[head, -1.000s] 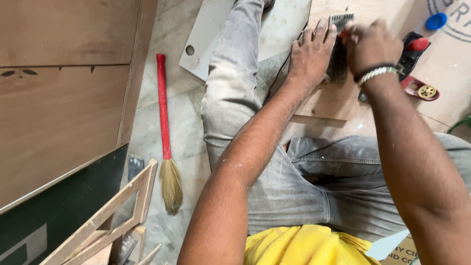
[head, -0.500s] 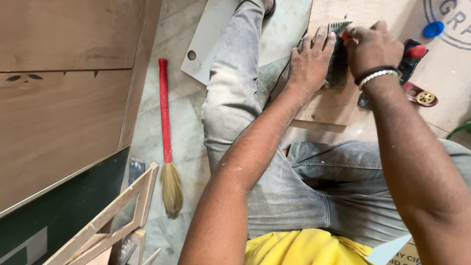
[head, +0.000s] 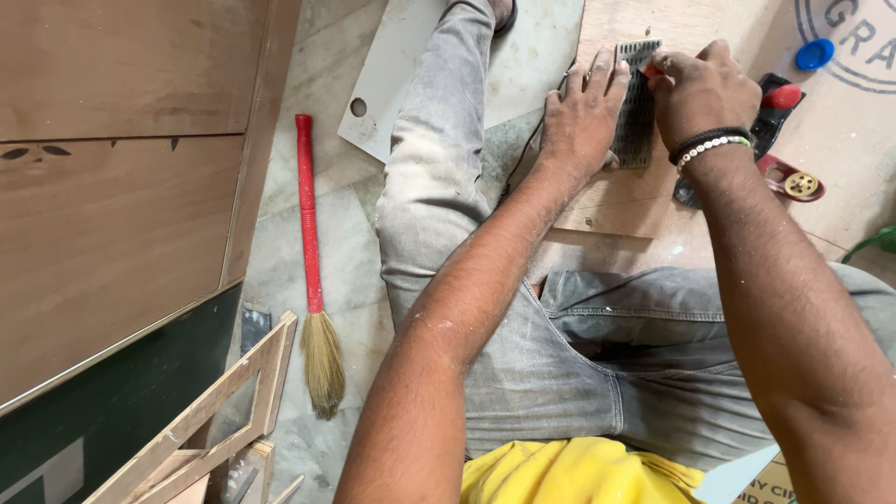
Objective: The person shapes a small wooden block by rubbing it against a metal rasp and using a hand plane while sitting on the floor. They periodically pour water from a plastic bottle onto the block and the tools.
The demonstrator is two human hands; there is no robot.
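The right hand [head: 702, 89] covers whatever red-tipped piece it pinches, and its grip cannot be read. The left hand [head: 581, 117] hides the near side of the perforated metal block [head: 637, 112]. The green object [head: 873, 243] is cut by the right edge.

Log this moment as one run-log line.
left hand: flat beside grey perforated metal strip | right hand: closed on strip's top | base: plywood sheet
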